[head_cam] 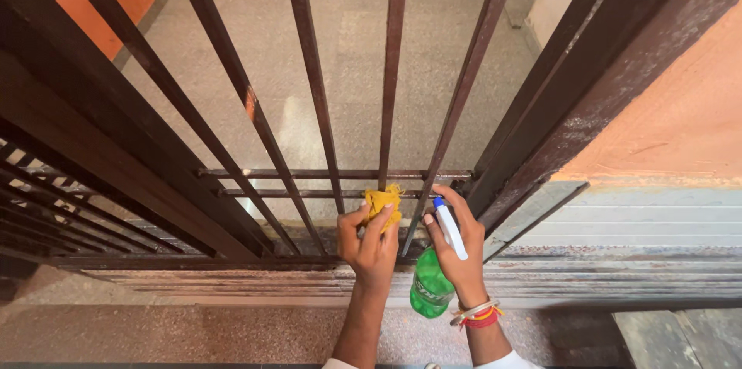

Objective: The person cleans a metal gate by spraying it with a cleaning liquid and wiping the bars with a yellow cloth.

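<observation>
Two hands at work low on a dark brown metal gate [232, 98], seen from above through its slanted upright bars. Beyond the bars lies a speckled stone floor [433, 52]; an orange wall [680, 122] stands at the right, beside the gate's heavy frame post [595, 83]. Two thin cross rails [309, 174] run near the bars' lower ends.

Green plastic spray bottle [430, 289], white trigger head with a blue tip [448, 228], sits in the right hand [457, 253]. Fingers wrapped around the neck, index finger lying along the trigger head, nozzle up toward the bars. Red and white bangles at that wrist [479, 313]. Judged light, stiff enough not to crumple, probably slick if wet; the neck under the trigger looks the surest hold, as it is held now.

Left hand [371, 244] just beside it, the two not touching. Fingers closed on a small yellow cloth [383, 203], bunched and frayed at its top edge, pressed against the lower part of one bar [384, 137] where it meets the cross rails. Cloth reads as soft, limp, very light; will fold to any shape, so a pinch around the wad keeps it on the bar. The bar is narrow and hard, with patches of worn paint showing on its neighbours.
</observation>
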